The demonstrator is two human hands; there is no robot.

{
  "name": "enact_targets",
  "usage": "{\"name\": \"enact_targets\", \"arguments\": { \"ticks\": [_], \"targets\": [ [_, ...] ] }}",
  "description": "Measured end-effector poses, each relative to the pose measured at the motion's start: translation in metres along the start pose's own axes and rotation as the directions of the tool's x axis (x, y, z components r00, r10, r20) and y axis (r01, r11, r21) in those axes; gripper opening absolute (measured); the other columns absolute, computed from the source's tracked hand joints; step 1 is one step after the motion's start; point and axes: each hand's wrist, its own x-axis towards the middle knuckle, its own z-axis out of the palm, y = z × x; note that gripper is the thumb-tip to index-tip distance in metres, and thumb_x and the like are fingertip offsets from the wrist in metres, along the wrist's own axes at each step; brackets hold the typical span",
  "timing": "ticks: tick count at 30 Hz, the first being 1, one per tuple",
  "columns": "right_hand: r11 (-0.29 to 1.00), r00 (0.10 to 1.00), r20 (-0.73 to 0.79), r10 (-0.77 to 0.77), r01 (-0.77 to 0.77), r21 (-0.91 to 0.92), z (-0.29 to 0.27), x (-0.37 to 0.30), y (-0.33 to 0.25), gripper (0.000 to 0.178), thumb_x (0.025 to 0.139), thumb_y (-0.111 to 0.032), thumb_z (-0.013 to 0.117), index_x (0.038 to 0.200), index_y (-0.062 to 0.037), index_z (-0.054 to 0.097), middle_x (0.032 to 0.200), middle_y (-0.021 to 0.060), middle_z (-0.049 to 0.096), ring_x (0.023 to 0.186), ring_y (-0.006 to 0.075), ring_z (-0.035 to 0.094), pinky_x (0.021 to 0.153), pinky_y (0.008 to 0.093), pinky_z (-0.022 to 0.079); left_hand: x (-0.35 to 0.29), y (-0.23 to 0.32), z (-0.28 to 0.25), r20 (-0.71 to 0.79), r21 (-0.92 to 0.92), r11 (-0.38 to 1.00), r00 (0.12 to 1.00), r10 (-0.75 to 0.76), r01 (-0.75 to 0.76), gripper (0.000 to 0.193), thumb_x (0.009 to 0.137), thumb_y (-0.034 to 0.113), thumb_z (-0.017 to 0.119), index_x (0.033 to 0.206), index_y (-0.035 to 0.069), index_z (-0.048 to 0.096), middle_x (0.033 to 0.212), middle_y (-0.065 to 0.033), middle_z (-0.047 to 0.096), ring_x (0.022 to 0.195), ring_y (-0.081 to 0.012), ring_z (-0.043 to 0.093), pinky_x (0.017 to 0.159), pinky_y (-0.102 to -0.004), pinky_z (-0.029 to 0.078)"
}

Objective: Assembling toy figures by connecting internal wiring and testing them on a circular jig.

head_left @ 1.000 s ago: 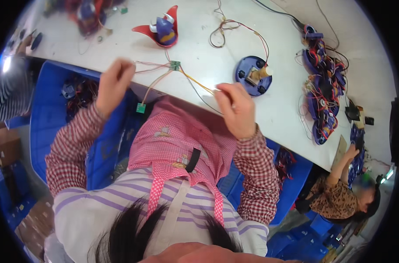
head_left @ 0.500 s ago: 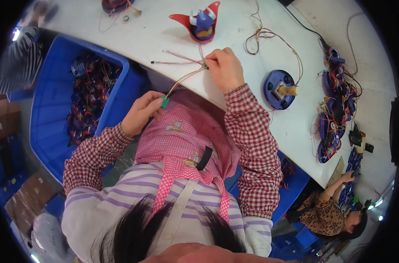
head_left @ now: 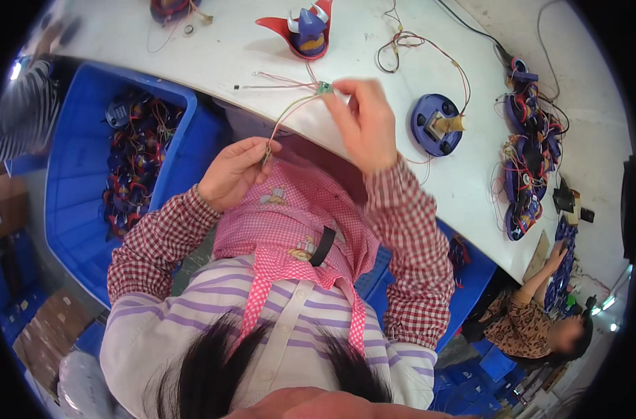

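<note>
At the table's edge, my left hand (head_left: 240, 170) pinches the lower end of several thin wires (head_left: 279, 126). These wires run up to a small green circuit board (head_left: 324, 87) on the white table. More leads (head_left: 283, 86) stretch left from the board, one with a black tip. My right hand (head_left: 365, 126), slightly blurred, is beside the board with thumb and index finger apart, the thumb tip close to the board. Whether it touches is hard to see. A purple figure head with white horns (head_left: 309, 31), in a red collar, stands just beyond, a wire trailing from it toward the board.
A round blue base (head_left: 435, 126) with a wired yellowish part lies right of my hand. Wired assemblies (head_left: 527, 153) line the table's right side. A blue bin (head_left: 67, 202) of similar pieces stands at left. One person (head_left: 534, 321) sits at right, another (head_left: 25, 105) is at far left.
My right hand has come off the board, its fingers now apart. The green piece at my left fingertips no longer shows; that hand has moved slightly right and up.
</note>
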Motion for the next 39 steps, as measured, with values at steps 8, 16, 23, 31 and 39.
{"name": "enact_targets", "arguments": {
  "ticks": [8,16,23,31,39],
  "targets": [
    [0.971,0.998,0.045,-0.052,0.040,0.234,0.028,-0.078,-0.014,0.017,0.080,-0.003,0.061,0.098,-0.0009,0.060,0.091,0.0095,0.053,0.068,0.0187,0.054,0.060,0.0256,0.045,0.006,-0.017,0.025,0.093,-0.192,0.981,0.995,0.024,-0.006,0.020,0.096,0.011,0.045,0.111,-0.001,0.051,0.087,-0.0084,0.056,0.063,-0.0083,0.051,0.052,-0.0165,0.044],
    [0.962,0.998,-0.003,-0.059,0.057,0.269,0.033,-0.083,0.000,0.020,0.080,-0.003,0.064,0.100,-0.0001,0.060,0.089,0.0073,0.055,0.071,0.0148,0.053,0.061,0.0222,0.043,0.004,-0.021,0.045,-0.068,0.117,0.990,0.994,0.088,-0.079,0.019,0.096,0.011,0.045,0.109,-0.002,0.051,0.089,-0.0109,0.058,0.066,-0.0091,0.055,0.053,-0.0164,0.046],
    [0.963,0.995,0.025,-0.095,0.085,0.255,0.020,-0.082,0.013,0.022,0.079,-0.003,0.066,0.099,-0.0008,0.061,0.091,0.0076,0.055,0.071,0.0145,0.053,0.061,0.0218,0.043,0.006,-0.011,0.036,0.107,0.289,0.955,0.994,0.039,-0.069,0.017,0.094,0.010,0.048,0.105,-0.001,0.054,0.084,-0.0100,0.060,0.066,-0.0100,0.056,0.053,-0.0171,0.047],
    [0.986,0.992,-0.006,-0.128,0.128,0.104,0.012,-0.083,0.016,0.027,0.077,-0.009,0.070,0.101,-0.0021,0.061,0.093,0.0072,0.054,0.068,0.0144,0.052,0.059,0.0222,0.043,0.010,-0.010,0.046,-0.012,0.545,0.838,0.999,0.043,-0.029,0.014,0.091,0.013,0.055,0.096,0.000,0.059,0.074,-0.0060,0.058,0.060,-0.0117,0.054,0.053,-0.0208,0.046],
    [0.828,0.954,-0.274,-0.120,-0.056,-0.558,-0.056,-0.104,0.045,0.023,0.080,-0.011,0.066,0.101,-0.0043,0.060,0.086,0.0088,0.052,0.068,0.0206,0.053,0.059,0.0274,0.045,0.039,0.029,0.057,0.564,0.825,-0.334,0.704,0.431,-0.456,0.016,0.084,0.013,0.061,0.097,0.003,0.061,0.075,-0.0068,0.052,0.059,-0.0169,0.047,0.052,-0.0254,0.041]
  ]
}}
